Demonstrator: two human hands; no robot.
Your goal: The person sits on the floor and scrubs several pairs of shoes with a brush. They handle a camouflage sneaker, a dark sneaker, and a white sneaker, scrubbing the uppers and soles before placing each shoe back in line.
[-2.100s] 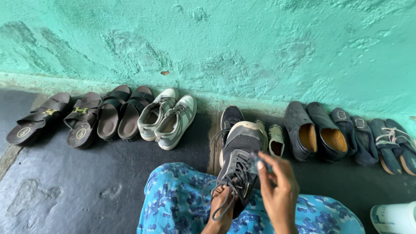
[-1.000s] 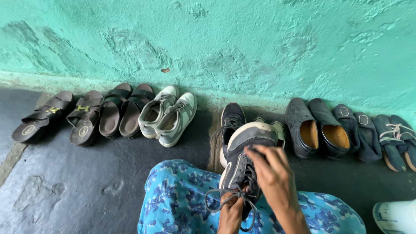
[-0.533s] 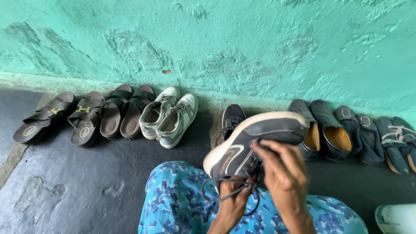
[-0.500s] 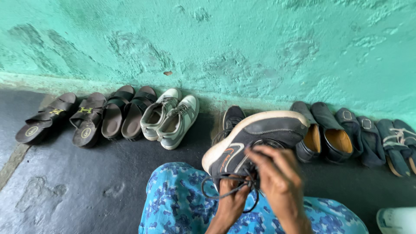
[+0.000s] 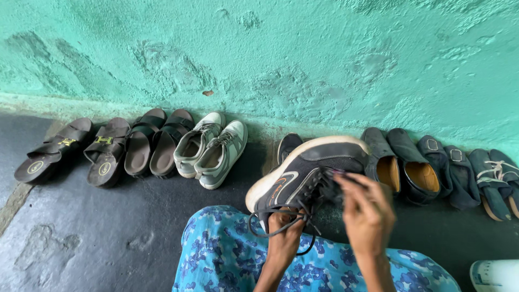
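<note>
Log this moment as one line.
left hand: holds dark sneaker | right hand: at laces | shoe row along wall

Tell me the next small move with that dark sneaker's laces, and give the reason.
Probably draw the loose lace loop snug with the left hand. It hangs slack below the dark sneaker, which is held tipped on its side, while the right hand has its fingers at the laces near the tongue.

Your left hand (image 5: 284, 238): bare, no glove, ring or watch showing. Your right hand (image 5: 367, 213): bare likewise, forearm unsleeved. Your garment (image 5: 227, 259), near edge: bright blue cloth, printed all over with darker blue and white flower-like blotches.
</note>
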